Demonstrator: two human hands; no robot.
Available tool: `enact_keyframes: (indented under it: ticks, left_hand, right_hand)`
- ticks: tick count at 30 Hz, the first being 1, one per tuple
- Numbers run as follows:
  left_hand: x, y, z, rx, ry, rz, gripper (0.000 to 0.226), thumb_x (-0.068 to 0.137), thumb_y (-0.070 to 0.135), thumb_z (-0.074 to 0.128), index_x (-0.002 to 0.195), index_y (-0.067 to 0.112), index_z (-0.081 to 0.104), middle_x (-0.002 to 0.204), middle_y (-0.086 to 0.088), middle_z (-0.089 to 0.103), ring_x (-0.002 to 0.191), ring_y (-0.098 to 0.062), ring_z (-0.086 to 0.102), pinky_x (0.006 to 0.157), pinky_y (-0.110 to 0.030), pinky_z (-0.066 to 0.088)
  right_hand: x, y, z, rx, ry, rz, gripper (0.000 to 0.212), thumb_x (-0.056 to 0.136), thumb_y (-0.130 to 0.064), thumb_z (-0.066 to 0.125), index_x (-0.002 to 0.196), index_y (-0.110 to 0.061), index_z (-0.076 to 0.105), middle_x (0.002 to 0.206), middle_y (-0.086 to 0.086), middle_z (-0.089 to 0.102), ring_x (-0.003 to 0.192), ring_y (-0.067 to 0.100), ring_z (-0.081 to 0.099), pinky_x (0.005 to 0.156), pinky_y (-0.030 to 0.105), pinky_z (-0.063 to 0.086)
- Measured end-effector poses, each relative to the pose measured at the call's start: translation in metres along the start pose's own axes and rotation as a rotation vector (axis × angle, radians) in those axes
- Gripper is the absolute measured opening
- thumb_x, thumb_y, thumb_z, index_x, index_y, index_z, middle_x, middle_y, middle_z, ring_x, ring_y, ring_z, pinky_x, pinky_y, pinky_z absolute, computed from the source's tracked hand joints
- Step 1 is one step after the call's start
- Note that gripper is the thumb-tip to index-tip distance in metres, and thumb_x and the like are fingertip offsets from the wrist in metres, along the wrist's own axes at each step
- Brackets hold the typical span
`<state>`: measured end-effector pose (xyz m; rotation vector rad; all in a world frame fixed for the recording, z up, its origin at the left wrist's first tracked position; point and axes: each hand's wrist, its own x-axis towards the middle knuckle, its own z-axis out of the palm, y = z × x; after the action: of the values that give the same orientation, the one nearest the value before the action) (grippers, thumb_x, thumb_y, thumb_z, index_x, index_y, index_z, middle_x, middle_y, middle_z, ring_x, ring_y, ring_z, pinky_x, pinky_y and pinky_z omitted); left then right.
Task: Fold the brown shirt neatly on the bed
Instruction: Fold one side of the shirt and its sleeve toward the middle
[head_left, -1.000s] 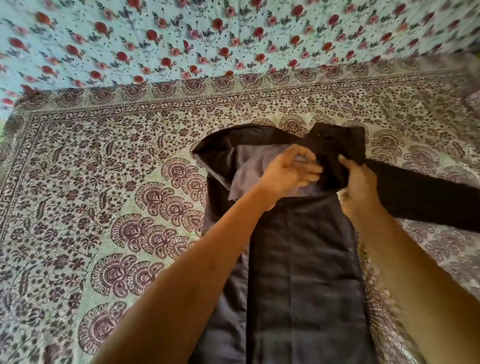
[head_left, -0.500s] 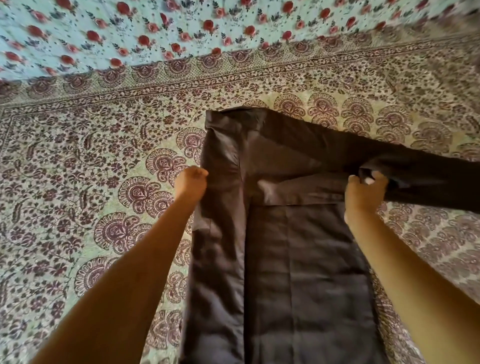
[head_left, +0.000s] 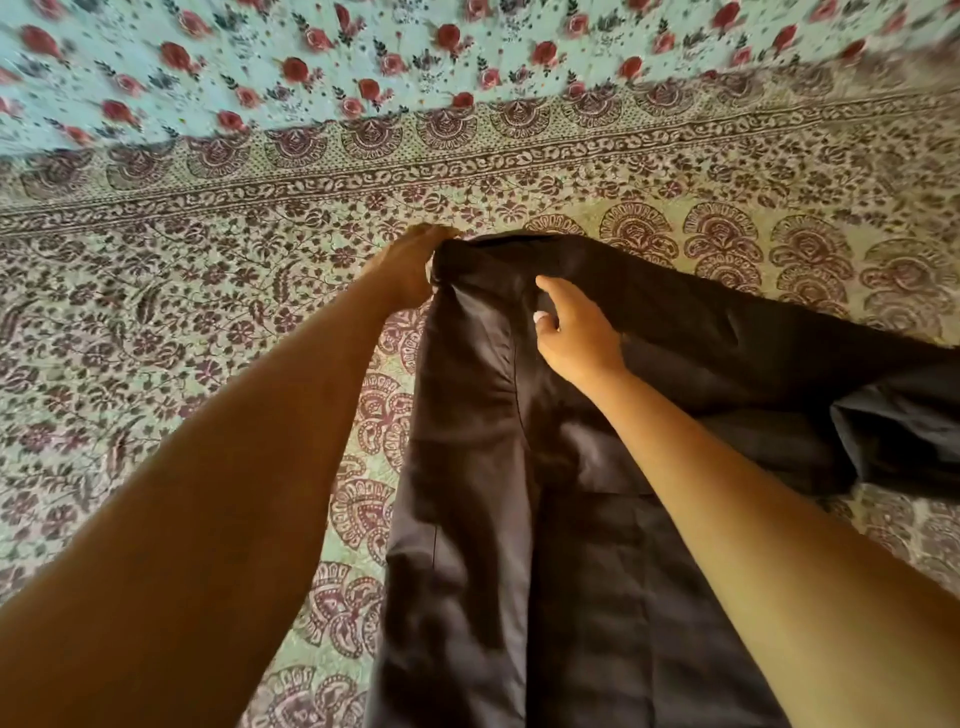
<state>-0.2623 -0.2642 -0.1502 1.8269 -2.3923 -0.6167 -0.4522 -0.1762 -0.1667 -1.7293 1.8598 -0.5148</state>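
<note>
1. The left hand (head_left: 402, 270) seems to grip the brown shirt (head_left: 483, 519) at its far corner, though its fingers are blurred.
2. The right hand (head_left: 576, 335), fingers loosely spread, rests on the cloth just beside the left.
3. The shirt lies under both, on the bedspread (head_left: 156, 322).

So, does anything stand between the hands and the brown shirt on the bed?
Nothing visible does. The left hand grips the brown shirt at its far left corner; the right hand rests on its cloth.

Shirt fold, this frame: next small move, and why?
Probably: the right hand slides out along the outstretched sleeve and folds it inward over the brown shirt. That sleeve lies spread across the bedsheet, while the left side is already folded in and the left hand grips the top corner.
</note>
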Motion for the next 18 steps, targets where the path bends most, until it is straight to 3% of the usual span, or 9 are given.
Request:
enact_keyframes:
  ticks: [3, 5, 8, 11, 15, 16, 18]
  left_hand:
    - [0.012, -0.016, 0.002, -0.052, -0.036, 0.003, 0.046, 0.087, -0.002, 0.052, 0.131, 0.008, 0.049, 0.138, -0.016, 0.045, 0.126, -0.033, 0.043, 0.105, -0.035, 0.032]
    - [0.02, -0.023, -0.009, -0.013, -0.065, -0.016, 0.031, 0.091, 0.006, 0.053, 0.122, 0.006, 0.056, 0.13, -0.017, 0.051, 0.121, -0.033, 0.046, 0.101, -0.035, 0.034]
    - [0.034, -0.029, -0.032, 0.07, -0.066, -0.039, 0.031, 0.093, 0.012, 0.05, 0.122, 0.012, 0.059, 0.129, -0.014, 0.055, 0.12, -0.032, 0.049, 0.102, -0.04, 0.038]
    - [0.041, -0.022, -0.028, 0.153, 0.09, -0.101, 0.025, 0.087, 0.02, 0.054, 0.11, 0.022, 0.064, 0.123, -0.007, 0.06, 0.115, -0.03, 0.053, 0.09, -0.039, 0.044]
    - [0.024, -0.007, 0.006, -0.033, 0.434, -0.318, 0.014, 0.085, 0.021, 0.055, 0.099, 0.017, 0.057, 0.095, -0.009, 0.066, 0.083, -0.028, 0.06, 0.063, -0.031, 0.038]
    - [0.016, -0.005, 0.013, -0.102, 0.541, -0.293, 0.013, 0.087, 0.019, 0.052, 0.098, 0.013, 0.055, 0.09, -0.009, 0.066, 0.077, -0.027, 0.058, 0.06, -0.031, 0.036]
    - [0.0, -0.004, 0.028, -0.275, 0.67, -0.082, 0.016, 0.088, 0.02, 0.05, 0.098, 0.009, 0.056, 0.087, -0.008, 0.065, 0.075, -0.027, 0.06, 0.06, -0.032, 0.041]
  right_hand:
    - [0.023, -0.008, 0.007, -0.071, -0.085, 0.073, 0.049, 0.096, -0.027, 0.041, 0.142, -0.014, 0.029, 0.145, 0.008, 0.035, 0.129, 0.029, 0.04, 0.1, 0.043, 0.038]
    - [0.032, -0.01, 0.009, -0.106, -0.038, 0.099, 0.043, 0.095, -0.028, 0.044, 0.136, -0.015, 0.038, 0.136, 0.011, 0.045, 0.122, 0.032, 0.046, 0.093, 0.042, 0.041]
    - [0.039, -0.011, 0.012, -0.087, 0.046, 0.13, 0.036, 0.093, -0.031, 0.049, 0.126, -0.015, 0.05, 0.125, 0.011, 0.057, 0.114, 0.032, 0.053, 0.086, 0.039, 0.044]
    - [0.04, -0.011, 0.015, -0.12, 0.138, 0.132, 0.032, 0.092, -0.032, 0.051, 0.119, -0.014, 0.055, 0.119, 0.01, 0.06, 0.111, 0.032, 0.054, 0.08, 0.036, 0.044]
    - [0.037, -0.007, 0.019, -0.024, 0.23, 0.099, 0.03, 0.091, -0.023, 0.054, 0.119, -0.014, 0.051, 0.116, 0.009, 0.061, 0.111, 0.031, 0.054, 0.083, 0.038, 0.043]
    - [0.036, -0.006, 0.021, 0.0, 0.25, 0.055, 0.031, 0.09, -0.02, 0.054, 0.12, -0.014, 0.05, 0.115, 0.009, 0.061, 0.11, 0.03, 0.055, 0.083, 0.038, 0.043]
    - [0.033, -0.005, 0.024, -0.027, 0.278, -0.057, 0.029, 0.09, -0.016, 0.055, 0.119, -0.014, 0.05, 0.112, 0.009, 0.06, 0.105, 0.029, 0.056, 0.079, 0.038, 0.043]
